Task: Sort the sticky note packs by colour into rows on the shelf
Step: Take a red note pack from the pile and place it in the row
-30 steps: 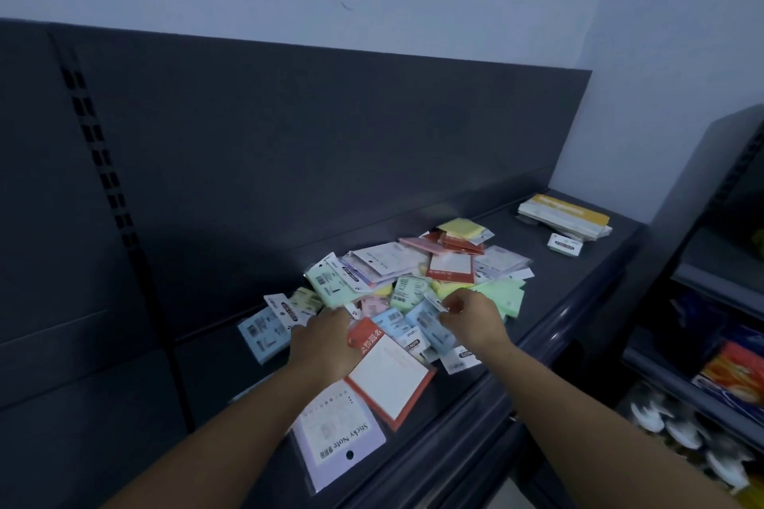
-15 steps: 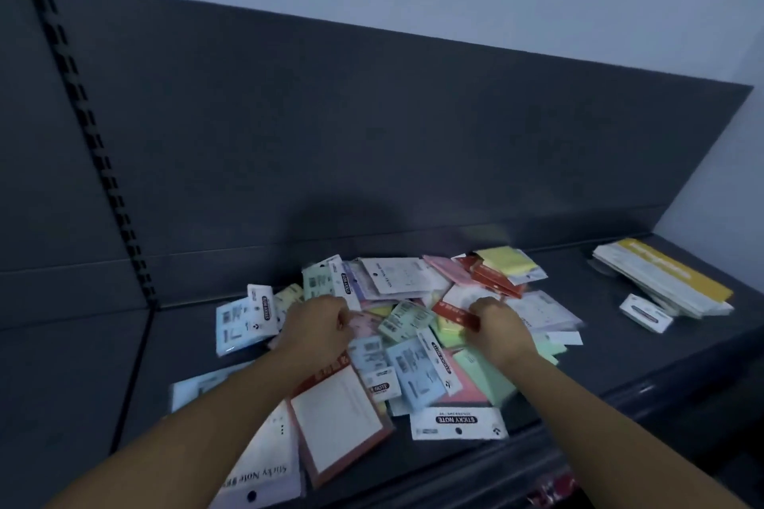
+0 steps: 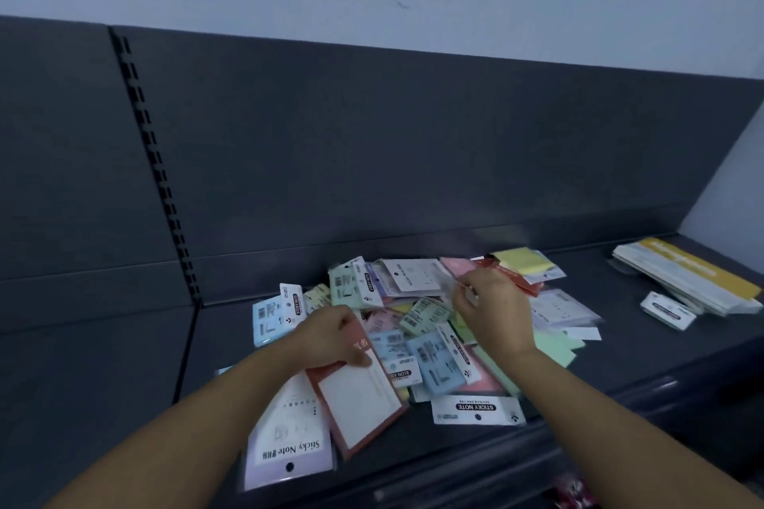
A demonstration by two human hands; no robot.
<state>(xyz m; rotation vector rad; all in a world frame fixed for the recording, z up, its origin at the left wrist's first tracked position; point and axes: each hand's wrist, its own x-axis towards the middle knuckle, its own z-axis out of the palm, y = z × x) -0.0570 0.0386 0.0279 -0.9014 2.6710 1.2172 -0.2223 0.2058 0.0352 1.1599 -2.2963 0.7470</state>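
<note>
A mixed pile of sticky note packs lies on the dark shelf: blue, green, yellow, pink, red and white ones. My left hand grips the top of a red-framed pack at the pile's front left. My right hand is raised over the pile's back right and pinches the edge of a red pack there. A white "Sticky Note" pack lies nearest me, and a yellow pack sits at the back.
A stack of yellow and white flat packs and a small white box lie at the shelf's right end. The dark back panel rises behind, with a slotted upright at the left. Bare shelf lies left of the pile.
My right hand has lifted toward the back right of the pile and pinched a red pack. My left hand has settled onto the red-framed pack. The camera has turned left.
</note>
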